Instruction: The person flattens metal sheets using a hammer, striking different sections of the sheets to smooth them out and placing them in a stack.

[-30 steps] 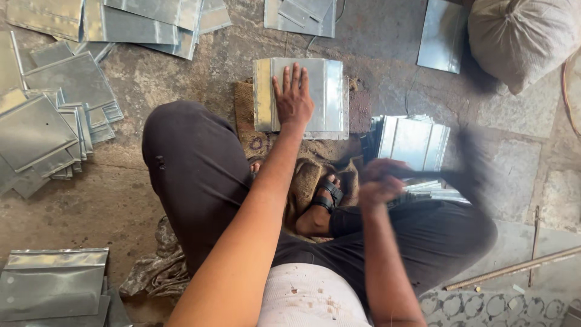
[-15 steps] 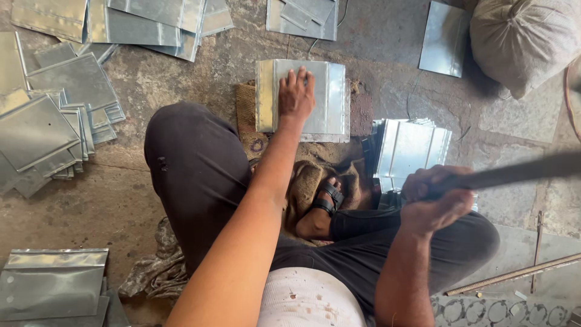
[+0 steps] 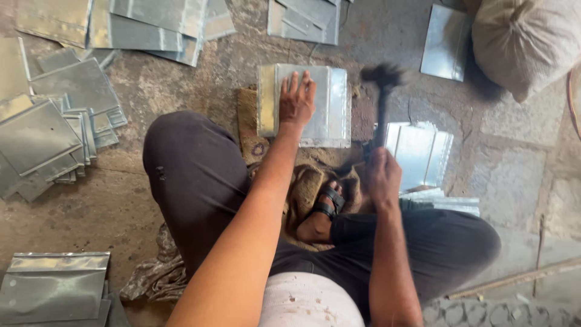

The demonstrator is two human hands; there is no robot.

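I sit cross-legged on a stone floor. My left hand [image 3: 296,100] lies flat, fingers spread, on a folded grey sheet-metal piece [image 3: 327,106] in front of me, pressing it down on a brown cloth pad [image 3: 248,121]. In my right hand [image 3: 382,177] is the handle of a dark hammer [image 3: 382,77]. Its blurred head is raised just right of the sheet's far right corner.
Stacks of similar metal sheets lie at the left [image 3: 42,136], far left top [image 3: 145,24], top middle [image 3: 305,18], near left [image 3: 54,290] and right of my knee [image 3: 420,151]. A stuffed sack [image 3: 523,42] sits top right. A thin rod [image 3: 520,278] lies lower right.
The hammer swung from pointing out to the right to pointing forward over the sheet's right edge. My right hand moved left and forward. My left hand stayed pressed on the sheet.
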